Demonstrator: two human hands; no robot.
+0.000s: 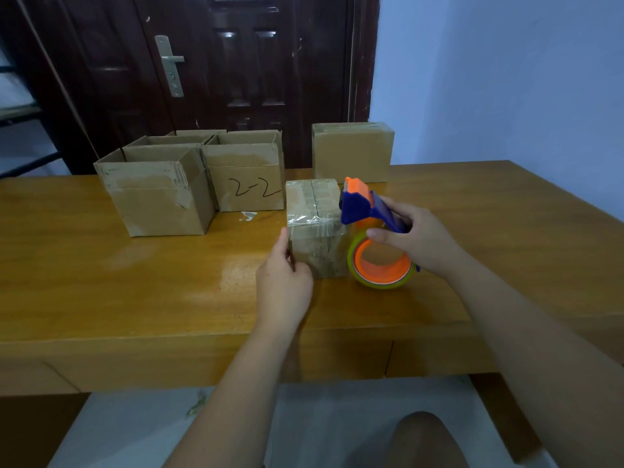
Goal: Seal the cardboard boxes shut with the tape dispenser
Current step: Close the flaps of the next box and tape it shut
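A small closed cardboard box (pixel 315 228) stands in the middle of the wooden table (pixel 135 282), with clear tape across its top and down its front. My left hand (pixel 283 282) presses against the box's left front edge, thumb up along the corner. My right hand (pixel 418 238) grips the blue handle of the blue-and-orange tape dispenser (pixel 368 231), which sits against the box's right side. Its roll of tape on an orange hub hangs near the table.
Several open cardboard boxes (pixel 162 194) stand at the back left, one marked "2-2" (pixel 250 184). A closed box (pixel 353 152) stands at the back right. A scrap of tape (pixel 248 216) lies on the table. A dark door is behind.
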